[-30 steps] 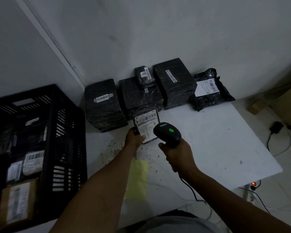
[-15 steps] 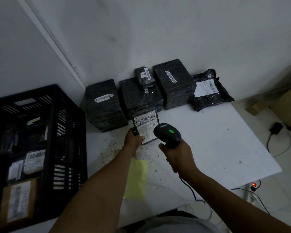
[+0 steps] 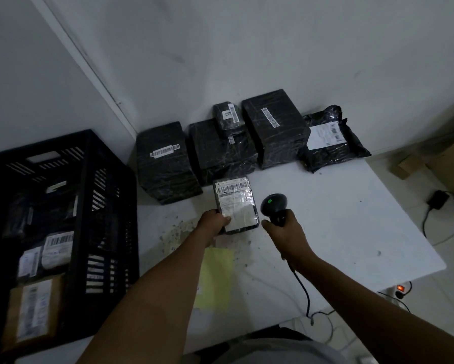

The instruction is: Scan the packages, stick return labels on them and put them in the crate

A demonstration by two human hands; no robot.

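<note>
White surface (image 3: 338,232) in a dim corner, grey walls behind. Black crate (image 3: 89,164) at 9 o'clock, already holding a few labelled packages. Row of black wrapped packages (image 3: 273,127) at 12 o'clock, against the wall.

Step in hand, by the look of it: scanning. Left hand (image 3: 212,222) grips the near end of a small black package (image 3: 236,206), thumb pressed on its white label, barcode turned up. Package sits near the middle, just in front of the row; hard to tell whether lifted or resting. Right hand (image 3: 286,232) wrapped round the handle of the scanner (image 3: 274,204), at 3 o'clock of the package, just beside it. Green light on top of the scanner. Scanner head looks a bit off to the side of the barcode.

Yellow sheet (image 3: 216,277) at 6 o'clock of the package, flat on the surface, maybe the return labels.

Next move probably calls for: put the scanner down, peel a label off, stick it on the package, then carry it over to 9 o'clock and drop it in the crate.
</note>
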